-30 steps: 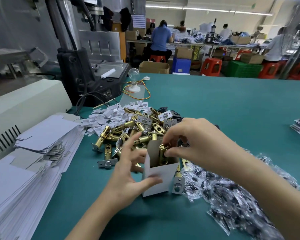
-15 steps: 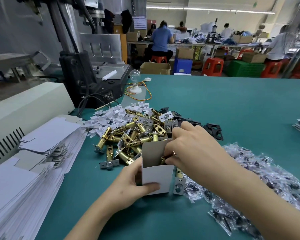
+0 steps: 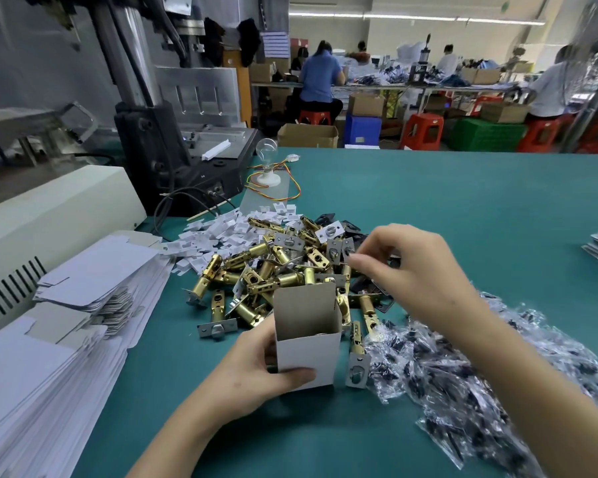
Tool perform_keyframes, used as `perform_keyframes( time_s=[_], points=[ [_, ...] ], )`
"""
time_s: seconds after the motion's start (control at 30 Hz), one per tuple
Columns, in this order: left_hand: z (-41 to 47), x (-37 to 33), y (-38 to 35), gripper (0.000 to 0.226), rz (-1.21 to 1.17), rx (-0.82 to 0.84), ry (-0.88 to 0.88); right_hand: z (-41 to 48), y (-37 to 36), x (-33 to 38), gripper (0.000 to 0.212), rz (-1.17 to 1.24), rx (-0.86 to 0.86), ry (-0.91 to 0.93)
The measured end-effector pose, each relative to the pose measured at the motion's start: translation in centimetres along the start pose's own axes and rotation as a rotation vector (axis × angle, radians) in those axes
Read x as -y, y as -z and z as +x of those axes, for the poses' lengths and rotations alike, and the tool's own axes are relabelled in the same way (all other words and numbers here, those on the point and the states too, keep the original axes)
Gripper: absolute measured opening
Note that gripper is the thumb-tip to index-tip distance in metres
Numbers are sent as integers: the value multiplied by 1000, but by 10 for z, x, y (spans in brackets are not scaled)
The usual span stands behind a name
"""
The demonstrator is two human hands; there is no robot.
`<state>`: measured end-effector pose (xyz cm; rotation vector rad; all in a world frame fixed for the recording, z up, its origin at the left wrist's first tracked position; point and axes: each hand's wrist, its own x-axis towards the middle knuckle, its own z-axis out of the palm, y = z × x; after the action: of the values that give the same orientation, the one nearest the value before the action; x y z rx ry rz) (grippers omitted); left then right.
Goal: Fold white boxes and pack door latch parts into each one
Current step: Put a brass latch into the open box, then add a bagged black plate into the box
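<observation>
A small white box [image 3: 308,353] stands upright on the green table [image 3: 463,208], its top flaps open. My left hand [image 3: 256,377] grips its left side and front, thumb across the front wall. A bit of metal shows inside the box at the bottom. Behind it lies a pile of brass door latches [image 3: 266,270] with silver face plates. My right hand [image 3: 411,270] hovers over the pile's right part, fingertips blurred and close to a silver plate [image 3: 335,251]; I see nothing held in it.
Flat white box blanks [image 3: 66,322] are stacked at the left beside a beige machine [image 3: 49,215]. Small white plastic pieces [image 3: 221,232] lie behind the latches. Clear bags of dark screws [image 3: 463,374] spread at the right. A bulb [image 3: 266,157] stands further back.
My right hand has come out of the box, leaving the latch inside, and moved up and back over the pile. My left hand keeps hold of the box.
</observation>
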<state>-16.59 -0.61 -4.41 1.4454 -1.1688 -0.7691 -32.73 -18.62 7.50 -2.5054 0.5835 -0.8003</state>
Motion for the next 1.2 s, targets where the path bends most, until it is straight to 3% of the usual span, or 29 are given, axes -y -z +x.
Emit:
perform_keyframes(
  time_s=[0.17, 0.33, 0.57, 0.7, 0.93, 1.2],
  points=[
    [0, -7, 0, 60, 23, 19, -6, 11, -17, -19, 41, 13, 76, -86],
    [-2, -10, 0, 59, 59, 1, -40, 47, -43, -15, 30, -67, 267, -65],
    [3, -5, -4, 51, 21, 20, -6, 102, -80, 0, 24, -130, 327, 91],
    [7, 0, -6, 50, 9, 12, 14, 143, -115, 12, 32, -320, 483, 180],
    [11, 9, -5, 47, -6, 22, 22, 211, -177, 15, 34, -674, 575, 307],
    [14, 11, -5, 50, 29, 31, 19, 251, -222, 2, 39, -659, 585, 209]
  ],
)
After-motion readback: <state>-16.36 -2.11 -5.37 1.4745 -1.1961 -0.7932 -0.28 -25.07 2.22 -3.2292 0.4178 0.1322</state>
